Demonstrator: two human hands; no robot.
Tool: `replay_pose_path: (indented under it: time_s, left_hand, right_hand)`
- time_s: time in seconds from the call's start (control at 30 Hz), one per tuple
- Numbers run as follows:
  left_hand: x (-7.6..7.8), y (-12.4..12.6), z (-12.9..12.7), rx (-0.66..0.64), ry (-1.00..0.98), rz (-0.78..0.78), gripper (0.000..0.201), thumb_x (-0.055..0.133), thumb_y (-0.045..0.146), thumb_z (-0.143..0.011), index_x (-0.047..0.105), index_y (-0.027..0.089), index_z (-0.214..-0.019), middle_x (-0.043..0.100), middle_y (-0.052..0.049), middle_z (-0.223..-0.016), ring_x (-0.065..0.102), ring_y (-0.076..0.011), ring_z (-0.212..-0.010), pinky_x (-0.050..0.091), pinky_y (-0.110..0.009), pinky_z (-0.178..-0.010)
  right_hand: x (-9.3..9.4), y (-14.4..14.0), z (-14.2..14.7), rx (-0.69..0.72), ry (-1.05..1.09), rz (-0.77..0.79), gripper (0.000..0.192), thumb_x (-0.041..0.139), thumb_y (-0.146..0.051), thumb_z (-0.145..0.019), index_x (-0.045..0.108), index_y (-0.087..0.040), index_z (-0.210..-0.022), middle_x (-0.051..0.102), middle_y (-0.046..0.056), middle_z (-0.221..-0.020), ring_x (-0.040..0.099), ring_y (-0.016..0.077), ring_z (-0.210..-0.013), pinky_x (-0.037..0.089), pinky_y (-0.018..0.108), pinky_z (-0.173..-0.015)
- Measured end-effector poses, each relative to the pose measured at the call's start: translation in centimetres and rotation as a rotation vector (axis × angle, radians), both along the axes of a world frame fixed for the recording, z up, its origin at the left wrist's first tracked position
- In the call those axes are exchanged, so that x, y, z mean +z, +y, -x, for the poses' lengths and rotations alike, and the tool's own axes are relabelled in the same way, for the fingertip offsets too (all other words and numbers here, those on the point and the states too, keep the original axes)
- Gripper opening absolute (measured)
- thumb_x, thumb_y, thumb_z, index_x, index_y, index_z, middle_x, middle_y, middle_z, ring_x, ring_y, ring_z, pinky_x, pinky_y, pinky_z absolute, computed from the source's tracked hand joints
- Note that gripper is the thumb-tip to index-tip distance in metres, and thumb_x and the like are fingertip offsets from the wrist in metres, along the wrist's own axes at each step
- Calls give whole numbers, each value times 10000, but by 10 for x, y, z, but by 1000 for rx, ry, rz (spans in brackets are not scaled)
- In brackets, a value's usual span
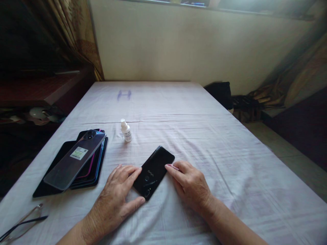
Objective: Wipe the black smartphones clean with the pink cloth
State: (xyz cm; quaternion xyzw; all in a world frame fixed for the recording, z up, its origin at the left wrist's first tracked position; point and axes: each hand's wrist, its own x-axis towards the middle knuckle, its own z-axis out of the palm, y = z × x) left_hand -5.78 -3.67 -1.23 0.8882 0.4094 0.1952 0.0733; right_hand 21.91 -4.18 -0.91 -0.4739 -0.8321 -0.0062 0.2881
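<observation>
On white cloth [204, 143], both flat hands [153, 190] touch black phone [154, 170].

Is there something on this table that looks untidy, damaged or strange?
Nothing is spilled or visibly broken. The stack of phones on the left is fanned unevenly, and the small white bottle leans slightly. The black phone lies diagonally, back up, between the left hand and right hand.

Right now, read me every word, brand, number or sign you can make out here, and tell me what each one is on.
"vivo": brand on the back of the black phone, seen upside down, between the left hand and the right hand.
"H": faint purple mark on the white cloth.
Sticker on the top phone of the stack: print too small to read.
Label on the small white bottle: too blurred to read.
</observation>
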Motion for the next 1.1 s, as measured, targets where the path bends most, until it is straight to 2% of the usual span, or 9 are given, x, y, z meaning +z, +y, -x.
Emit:
replay_pose_path:
  time_s: [0.1, 0.27, 0.4, 0.57, 0.77, 1.0, 1.1]
  left_hand:
    - [1, 0, 0, -4, 16, -13, 635, 667, 420, -846, 455, 234, -1415, 625, -96, -1314, 561, -312, -1243, 356, -505, -1137]
    - [-1, -2, 0, 16, 18, -10, 631, 658, 403, -840, 467, 235, -1417, 616, -100, -1337, 538, -325, -1277, 347, -529, -1141]
    - [0, -2, 0, 4, 14, -10, 638, 677, 367, -829, 466, 213, -1412, 610, -107, -1344, 528, -326, -1287, 346, -542, -1141]
    - [1, -3, -2, 8, 35, 11, 680, 705, 369, -800, 464, 213, -1416, 601, -103, -1359, 521, -332, -1293, 343, -545, -1145]
    - [0, -4, -2, 17, 30, 13, 689, 694, 368, -802, 454, 226, -1432, 593, -100, -1372, 520, -328, -1290, 337, -537, -1148]
    - [4, -3, -3, 7, 34, 19, 678, 704, 387, -808, 471, 209, -1419, 590, -101, -1372, 508, -324, -1299, 333, -534, -1153]
    - [4, -3, -3, 12, 35, 27, 663, 698, 388, -815, 477, 211, -1414, 593, -104, -1367, 503, -321, -1305, 321, -530, -1160]
  right_hand:
    - [1, -1, 1, 47, -10, -5, 290, 485, -105, -933, 693, -168, -1126, 691, 89, -912, 637, 190, -828, 546, 283, -733]
    - [6, 11, -14, -86, -163, 14, 318, 537, -83, -885, 707, -222, -1116, 705, 72, -935, 648, 180, -829, 525, 261, -719]
    - [12, 21, -17, -109, -238, 74, 301, 563, -96, -867, 718, -242, -1080, 707, 55, -932, 648, 174, -793, 506, 243, -664]
    - [7, 18, -6, -79, -136, 21, 318, 510, -86, -875, 706, -198, -1100, 692, 86, -920, 646, 187, -797, 525, 269, -684]
    - [0, 11, -1, 46, -18, -17, 358, 455, -87, -906, 687, -227, -1140, 684, 64, -903, 635, 159, -793, 537, 250, -702]
    - [-4, 21, -18, -70, -70, -25, 308, 465, -130, -936, 712, -212, -1101, 689, 79, -906, 649, 186, -808, 533, 274, -693]
    - [-5, 20, -19, -69, -72, -28, 304, 460, -133, -939, 710, -190, -1102, 687, 86, -900, 651, 195, -807, 534, 285, -689]
